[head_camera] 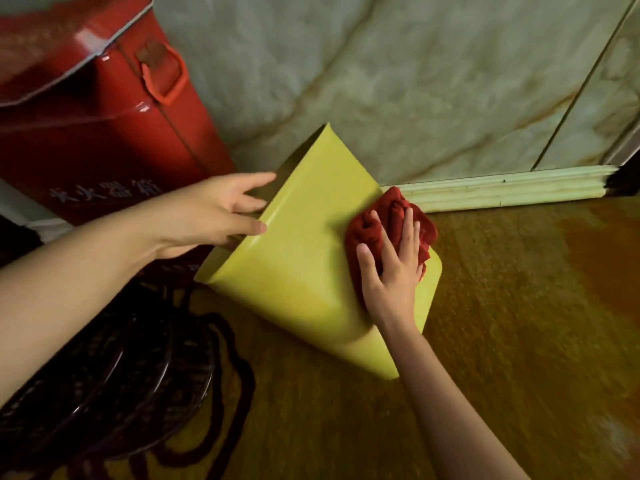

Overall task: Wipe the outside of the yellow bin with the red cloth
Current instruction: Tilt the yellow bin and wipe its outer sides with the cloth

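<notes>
The yellow bin (298, 258) lies tipped on its side on the floor, its rim toward the left and its base toward the right. My left hand (211, 211) grips the rim at the bin's upper left edge, thumb on the outer wall. The crumpled red cloth (372, 223) rests on the bin's upper outer wall near the base. My right hand (391, 268) lies flat on the cloth, fingers spread, pressing it against the yellow surface.
A large red metal box (104, 126) with a handle stands at the back left against the marbled wall (381, 81). A dark wicker basket (114, 368) sits at the lower left, close to the bin. A pale skirting board (502, 188) runs along the brown floor (519, 323).
</notes>
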`<state>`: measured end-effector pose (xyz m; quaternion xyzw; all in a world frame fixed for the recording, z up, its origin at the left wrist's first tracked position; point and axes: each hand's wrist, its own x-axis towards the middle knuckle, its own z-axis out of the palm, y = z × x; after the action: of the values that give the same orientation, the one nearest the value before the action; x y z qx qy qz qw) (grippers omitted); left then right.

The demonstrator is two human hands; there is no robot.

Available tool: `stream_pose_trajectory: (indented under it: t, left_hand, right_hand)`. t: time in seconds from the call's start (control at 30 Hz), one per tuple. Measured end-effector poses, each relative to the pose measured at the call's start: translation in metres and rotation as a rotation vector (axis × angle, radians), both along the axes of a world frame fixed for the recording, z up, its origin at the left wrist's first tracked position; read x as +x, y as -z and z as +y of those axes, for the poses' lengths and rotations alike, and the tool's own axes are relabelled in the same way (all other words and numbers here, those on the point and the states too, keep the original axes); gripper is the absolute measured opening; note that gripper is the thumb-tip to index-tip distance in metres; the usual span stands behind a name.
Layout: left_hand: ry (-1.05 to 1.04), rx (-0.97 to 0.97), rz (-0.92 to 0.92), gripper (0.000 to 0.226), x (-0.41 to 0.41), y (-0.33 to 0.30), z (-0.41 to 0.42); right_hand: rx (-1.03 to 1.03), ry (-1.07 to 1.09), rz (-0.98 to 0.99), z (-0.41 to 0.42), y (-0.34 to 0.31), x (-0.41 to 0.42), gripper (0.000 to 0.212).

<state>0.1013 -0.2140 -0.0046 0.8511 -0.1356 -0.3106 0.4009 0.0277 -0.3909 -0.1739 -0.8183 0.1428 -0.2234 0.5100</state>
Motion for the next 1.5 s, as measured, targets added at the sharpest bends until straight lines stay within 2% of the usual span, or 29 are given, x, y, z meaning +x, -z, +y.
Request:
stream_pose_trajectory:
  t: [0.17, 0.3, 0.43, 0.5, 0.57, 0.63, 0.7, 0.77, 0.9, 0.97, 1.03, 1.1, 1.17, 1.23, 1.3, 1.43, 1.5]
  left_hand:
    - [-0.039, -0.066, -0.008, 0.061, 0.000, 0.002, -0.003]
    - [0.027, -0.077, 0.026, 0.056, 0.001, 0.001, -0.008]
    - [-0.033, -0.008, 0.001, 0.059, 0.006, -0.001, -0.004]
    - [-0.069, 0.001, 0.008, 0.060, 0.004, -0.001, -0.003]
    - [-0.064, -0.029, 0.026, 0.059, -0.001, -0.001, -0.011]
    - [-0.032, -0.061, 0.046, 0.060, -0.007, -0.001, -0.026]
    - [0.014, -0.065, 0.045, 0.061, -0.011, -0.004, -0.042]
    - [0.044, -0.060, 0.057, 0.061, -0.013, -0.008, -0.052]
    - [0.080, -0.041, 0.048, 0.060, -0.016, -0.012, -0.068]
    - [0.084, -0.008, 0.019, 0.060, -0.017, -0.013, -0.073]
    - [0.055, 0.042, -0.021, 0.060, -0.017, -0.016, -0.070]
    - [0.023, 0.085, -0.055, 0.060, -0.020, -0.016, -0.064]
    - [0.026, 0.043, -0.021, 0.059, -0.026, -0.016, -0.066]
    - [0.058, 0.003, -0.014, 0.058, -0.030, -0.014, -0.077]
    - [0.076, -0.003, -0.022, 0.058, -0.033, -0.013, -0.089]
    - [0.117, -0.004, -0.075, 0.052, -0.039, -0.006, -0.111]
    - [0.163, -0.072, -0.035, 0.050, -0.037, -0.007, -0.112]
  right_hand:
    - [0.049, -0.045, -0.089, 0.015, -0.025, 0.006, 0.050]
    - [-0.072, -0.137, -0.232, 0.046, -0.061, 0.021, 0.050]
    - [-0.163, -0.063, -0.024, 0.035, -0.030, 0.014, 0.049]
    - [-0.073, 0.041, 0.061, 0.014, 0.006, -0.005, 0.049]
    - [0.102, 0.169, 0.125, -0.009, 0.031, -0.016, 0.047]
    - [0.297, 0.264, 0.190, -0.024, 0.040, -0.022, 0.046]
    - [0.391, 0.298, 0.199, -0.025, 0.036, -0.029, 0.046]
    - [0.375, 0.262, 0.105, -0.011, 0.020, -0.034, 0.044]
    - [0.157, 0.013, -0.296, 0.009, -0.032, -0.013, 0.044]
    - [0.047, -0.051, -0.324, 0.003, -0.030, -0.004, 0.045]
    - [0.079, 0.001, -0.241, -0.010, 0.000, -0.013, 0.043]
    - [0.253, 0.182, -0.037, -0.024, 0.037, -0.030, 0.043]
    - [0.434, 0.334, 0.158, -0.038, 0.057, -0.040, 0.044]
    - [0.488, 0.374, 0.217, -0.043, 0.058, -0.045, 0.045]
    - [0.465, 0.358, 0.147, -0.032, 0.043, -0.051, 0.043]
    - [0.227, 0.170, -0.211, 0.004, -0.008, -0.055, 0.044]
    - [0.202, 0.132, -0.289, -0.002, -0.028, -0.046, 0.044]
